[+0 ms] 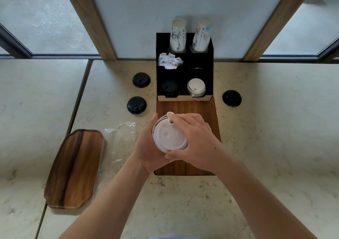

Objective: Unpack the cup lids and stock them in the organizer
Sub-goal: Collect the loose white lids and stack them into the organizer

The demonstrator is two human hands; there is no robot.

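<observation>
Nearest the camera, two bare forearms reach forward over the pale marble table (266, 128). Both hands meet on a short stack of white cup lids (168, 135), held above the wooden front panel of the organizer (187, 108). The left hand (146, 152) cups the stack from below and the side, its grip clamped on the stack's left rim. The right hand (192, 139) closes on the stack from the right, fingers over the far edge and thumb pressed at the near edge, so its grip is clamped on the same lids.

To the left on the table lies an oblong wooden tray (73, 169), with a crumpled sheet of clear plastic wrap (119, 130) just beside it.

Farther back, three loose black lids rest on the table: two left of the organizer (136, 105) (141, 80) and one right of it (231, 98).

Inside the black organizer, the front left compartment holds black lids (169, 86), the front right holds stacked white lids (196, 87). Behind the left one sits crumpled white paper (169, 61). At the very back, two stacks of printed paper cups (177, 36) (201, 36) stand upside down against the wall.
</observation>
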